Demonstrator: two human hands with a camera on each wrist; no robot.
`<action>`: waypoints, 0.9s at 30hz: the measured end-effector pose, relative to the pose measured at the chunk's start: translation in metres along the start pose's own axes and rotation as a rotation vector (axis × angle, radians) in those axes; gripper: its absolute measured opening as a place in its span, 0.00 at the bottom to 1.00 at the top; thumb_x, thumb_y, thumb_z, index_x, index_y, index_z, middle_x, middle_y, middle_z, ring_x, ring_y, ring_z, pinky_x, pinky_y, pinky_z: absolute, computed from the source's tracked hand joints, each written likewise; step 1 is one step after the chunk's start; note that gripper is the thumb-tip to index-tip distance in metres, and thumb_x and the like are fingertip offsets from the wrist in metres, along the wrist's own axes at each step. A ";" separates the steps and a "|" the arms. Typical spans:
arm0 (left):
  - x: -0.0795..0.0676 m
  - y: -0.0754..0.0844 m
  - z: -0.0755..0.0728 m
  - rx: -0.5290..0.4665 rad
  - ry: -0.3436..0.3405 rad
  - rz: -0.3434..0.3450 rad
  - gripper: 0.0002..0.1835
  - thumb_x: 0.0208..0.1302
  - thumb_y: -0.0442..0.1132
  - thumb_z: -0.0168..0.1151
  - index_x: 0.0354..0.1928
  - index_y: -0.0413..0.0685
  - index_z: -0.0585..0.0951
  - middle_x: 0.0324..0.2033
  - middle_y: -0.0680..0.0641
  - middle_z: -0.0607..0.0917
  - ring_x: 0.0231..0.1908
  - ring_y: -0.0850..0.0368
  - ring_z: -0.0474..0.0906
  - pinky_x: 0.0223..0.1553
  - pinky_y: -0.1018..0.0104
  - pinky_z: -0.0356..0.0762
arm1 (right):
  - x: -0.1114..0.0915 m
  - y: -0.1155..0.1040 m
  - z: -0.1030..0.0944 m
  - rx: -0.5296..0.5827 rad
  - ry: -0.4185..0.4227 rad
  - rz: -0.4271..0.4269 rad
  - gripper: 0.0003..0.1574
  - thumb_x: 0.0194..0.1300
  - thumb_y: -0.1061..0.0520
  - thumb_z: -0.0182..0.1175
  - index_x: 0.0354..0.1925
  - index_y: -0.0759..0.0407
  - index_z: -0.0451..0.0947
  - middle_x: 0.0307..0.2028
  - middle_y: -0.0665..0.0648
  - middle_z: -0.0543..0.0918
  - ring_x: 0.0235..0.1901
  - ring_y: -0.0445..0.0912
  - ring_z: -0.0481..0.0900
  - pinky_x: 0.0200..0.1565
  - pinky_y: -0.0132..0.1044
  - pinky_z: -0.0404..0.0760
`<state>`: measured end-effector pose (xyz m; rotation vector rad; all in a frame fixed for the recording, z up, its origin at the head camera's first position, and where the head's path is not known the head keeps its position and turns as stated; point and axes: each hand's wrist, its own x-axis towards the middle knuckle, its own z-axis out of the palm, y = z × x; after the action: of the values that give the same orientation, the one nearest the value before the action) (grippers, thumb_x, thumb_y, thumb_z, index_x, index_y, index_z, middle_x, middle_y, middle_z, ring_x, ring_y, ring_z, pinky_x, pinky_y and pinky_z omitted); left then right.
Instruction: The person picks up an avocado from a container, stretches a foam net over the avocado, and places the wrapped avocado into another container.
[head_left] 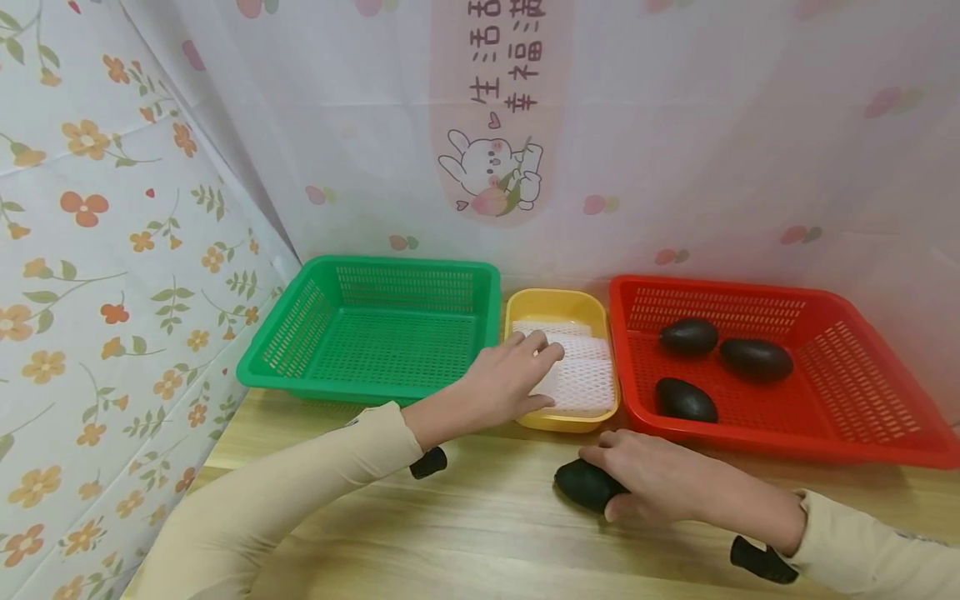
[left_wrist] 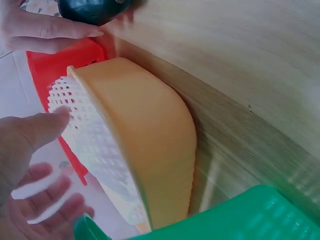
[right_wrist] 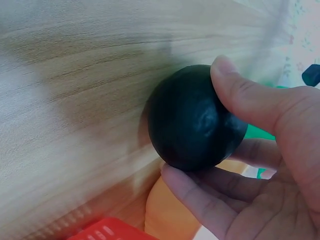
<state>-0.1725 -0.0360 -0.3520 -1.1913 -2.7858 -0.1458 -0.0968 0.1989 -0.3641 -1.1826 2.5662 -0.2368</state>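
My right hand (head_left: 660,479) grips a dark avocado (head_left: 587,485) low over the table in front of the yellow basket. In the right wrist view, the thumb lies on one side of the avocado (right_wrist: 195,120) and the fingers on the other. My left hand (head_left: 510,375) is over the yellow basket (head_left: 564,423), its fingers spread and slightly bent above white foam net sleeves (head_left: 585,385). The left wrist view shows the thumb (left_wrist: 42,130) in front of the netting, apart from the other fingers, with nothing between them.
On the left stands a green basket (head_left: 390,350) with nothing in it. A red basket (head_left: 847,400) at the right holds three avocados (head_left: 756,360). Behind the baskets hangs a printed cloth (head_left: 360,133), and a flowered cloth (head_left: 97,275) covers the left side.
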 end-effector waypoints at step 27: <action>0.006 0.005 0.005 0.123 -0.033 -0.023 0.11 0.73 0.38 0.58 0.54 0.52 0.79 0.38 0.52 0.78 0.31 0.56 0.74 0.19 0.67 0.71 | 0.002 0.001 0.000 0.020 -0.013 0.018 0.38 0.51 0.45 0.80 0.54 0.64 0.80 0.40 0.52 0.80 0.37 0.42 0.75 0.41 0.41 0.80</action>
<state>-0.1734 -0.0271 -0.3556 -1.1432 -2.7916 0.0433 -0.0991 0.1978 -0.3645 -1.1500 2.5567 -0.2491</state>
